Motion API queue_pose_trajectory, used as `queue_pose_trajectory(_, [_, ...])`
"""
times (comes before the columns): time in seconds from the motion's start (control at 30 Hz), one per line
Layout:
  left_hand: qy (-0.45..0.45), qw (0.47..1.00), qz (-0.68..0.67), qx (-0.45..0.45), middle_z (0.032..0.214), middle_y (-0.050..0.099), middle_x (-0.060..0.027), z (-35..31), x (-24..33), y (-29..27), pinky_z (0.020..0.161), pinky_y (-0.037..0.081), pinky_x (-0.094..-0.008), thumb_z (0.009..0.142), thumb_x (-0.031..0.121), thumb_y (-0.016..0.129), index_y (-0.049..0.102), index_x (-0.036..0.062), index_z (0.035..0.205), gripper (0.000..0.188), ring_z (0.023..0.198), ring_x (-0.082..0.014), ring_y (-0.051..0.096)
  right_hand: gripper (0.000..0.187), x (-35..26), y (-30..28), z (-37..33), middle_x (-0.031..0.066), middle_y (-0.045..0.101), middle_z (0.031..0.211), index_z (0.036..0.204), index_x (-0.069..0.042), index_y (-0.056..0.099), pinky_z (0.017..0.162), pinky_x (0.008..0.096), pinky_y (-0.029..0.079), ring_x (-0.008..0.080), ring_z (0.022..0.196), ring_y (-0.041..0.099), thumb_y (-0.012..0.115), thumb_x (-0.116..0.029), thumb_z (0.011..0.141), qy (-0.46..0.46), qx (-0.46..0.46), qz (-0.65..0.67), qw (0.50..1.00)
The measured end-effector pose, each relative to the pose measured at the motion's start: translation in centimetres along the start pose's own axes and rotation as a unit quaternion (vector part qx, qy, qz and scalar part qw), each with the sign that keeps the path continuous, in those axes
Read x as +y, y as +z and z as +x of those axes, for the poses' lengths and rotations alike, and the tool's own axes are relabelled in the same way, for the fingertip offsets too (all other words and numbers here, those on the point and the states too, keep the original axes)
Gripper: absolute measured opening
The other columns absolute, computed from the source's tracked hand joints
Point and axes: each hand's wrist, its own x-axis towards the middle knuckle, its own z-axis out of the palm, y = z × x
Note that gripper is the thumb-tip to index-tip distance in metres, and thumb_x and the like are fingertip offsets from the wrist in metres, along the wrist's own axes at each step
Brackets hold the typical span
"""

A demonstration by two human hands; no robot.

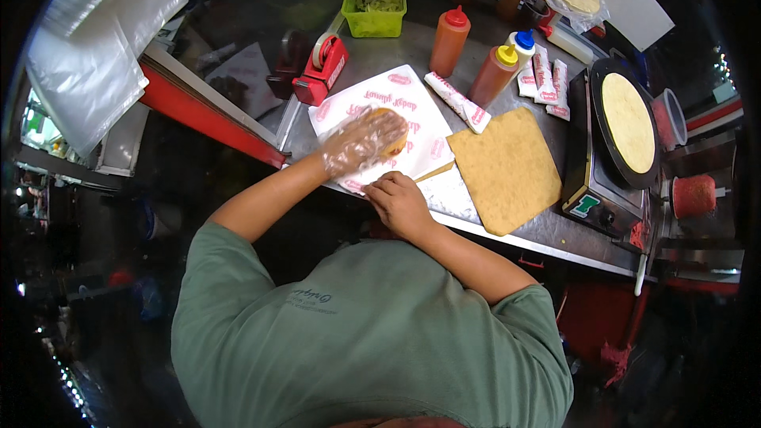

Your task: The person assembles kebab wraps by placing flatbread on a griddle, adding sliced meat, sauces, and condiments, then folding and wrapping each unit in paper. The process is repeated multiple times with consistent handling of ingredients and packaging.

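My left hand [365, 139], in a clear plastic glove, is curled over a browned piece of rolled food [399, 145], which it mostly hides. Beneath them lies white wrapping paper [426, 131] with red print. At the sheet's near edge, the bent fingers of my bare right hand [399, 202] pinch the paper. Just right of the sheet lies a brown square board [507, 170]. A paper-wrapped roll [458, 101] touches the board's far left corner.
A red tape dispenser [321, 70] and a green tub of shredded greens [375, 5] stand beyond the paper. Sauce bottles [450, 41] and three wrapped rolls [544, 75] are farther right. A round griddle [606, 127] holds a flatbread [629, 123]. Plastic bags [83, 71] hang at left.
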Motion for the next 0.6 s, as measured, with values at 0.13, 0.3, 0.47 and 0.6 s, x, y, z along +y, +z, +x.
queue_pose_trajectory(0.13, [-0.002, 0.998, 0.066, 0.022, 0.167, 0.039, -0.0109, 3.7, -1.6, -1.2, 0.13, 0.016, -0.0508, 0.104, 0.039, 0.054, 0.04, 0.0122, 0.161, 0.065, 0.156, -0.03, 0.032, 0.025, -0.1, -0.5, -0.4, 0.011, 0.075, 0.106, 0.107, -0.006, 0.075, 0.092, 0.0424, 0.051, 0.0291, 0.105, 0.068, 0.07, -0.009, 0.083, 0.036, -0.006, 0.008, 0.999])
queue_pose_trajectory(0.3, [-0.012, 0.999, 0.003, 0.033, 0.165, 0.042, -0.0096, 3.8, -2.3, -1.1, 0.13, 0.018, -0.0505, 0.101, 0.034, 0.061, 0.044, 0.0156, 0.159, 0.063, 0.156, -0.0282, 0.033, 0.019, -0.1, -1.9, -0.6, 0.011, 0.076, 0.109, 0.102, -0.008, 0.077, 0.094, 0.0444, 0.051, 0.0291, 0.105, 0.07, 0.075, -0.009, 0.083, 0.041, -0.029, 0.0, 0.999])
queue_pose_trajectory(0.47, [0.029, 0.998, -0.013, 0.051, 0.167, 0.039, -0.0079, 2.2, -2.8, -1.7, 0.131, 0.016, -0.0505, 0.1, 0.035, 0.062, 0.038, 0.0163, 0.163, 0.069, 0.156, -0.0269, 0.032, 0.022, -3.0, -1.4, 2.2, 0.0086, 0.072, 0.102, 0.105, -0.009, 0.076, 0.096, 0.0433, 0.048, 0.0284, 0.103, 0.065, 0.078, -0.014, 0.084, 0.025, -0.016, -0.019, 0.999])
queue_pose_trajectory(0.6, [-0.03, 0.995, -0.092, -0.003, 0.162, 0.046, -0.01, 0.8, -2.1, -4.5, 0.131, 0.019, -0.0462, 0.106, 0.034, 0.056, 0.044, 0.0164, 0.16, 0.058, 0.153, -0.0302, 0.037, 0.02, -1.0, 0.6, 2.8, 0.0133, 0.071, 0.096, 0.106, -0.007, 0.076, 0.093, 0.0434, 0.05, 0.0309, 0.095, 0.066, 0.071, -0.011, 0.087, -0.014, -0.053, -0.017, 0.998])
